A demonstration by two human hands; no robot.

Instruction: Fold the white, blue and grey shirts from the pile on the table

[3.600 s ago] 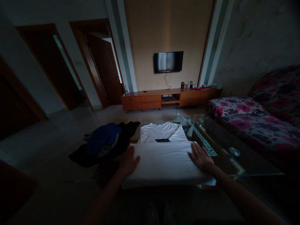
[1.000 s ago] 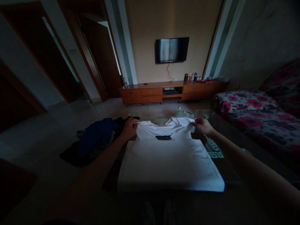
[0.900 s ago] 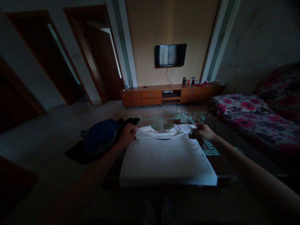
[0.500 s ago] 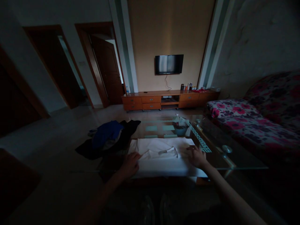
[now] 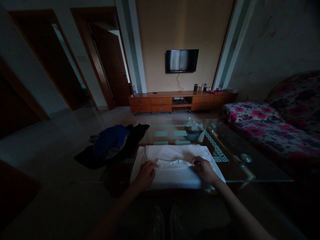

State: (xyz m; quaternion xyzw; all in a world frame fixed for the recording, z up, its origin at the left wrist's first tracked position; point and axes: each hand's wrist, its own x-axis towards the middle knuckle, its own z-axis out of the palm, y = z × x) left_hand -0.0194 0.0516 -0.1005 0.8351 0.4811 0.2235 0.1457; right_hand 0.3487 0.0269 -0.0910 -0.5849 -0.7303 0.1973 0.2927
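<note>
Low in the frame's centre, the white shirt (image 5: 175, 165) lies folded in half; left hand (image 5: 146, 173) and right hand (image 5: 203, 169) pinch its folded-over collar edge; further folds seem left.

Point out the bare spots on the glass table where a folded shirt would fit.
Bare glass shows beyond the white shirt, between its far edge and the small basket, and along the table's right side toward the sofa. The left edge is crowded by the dark clothes pile. Both hands, left and right, rest on the shirt.
</note>
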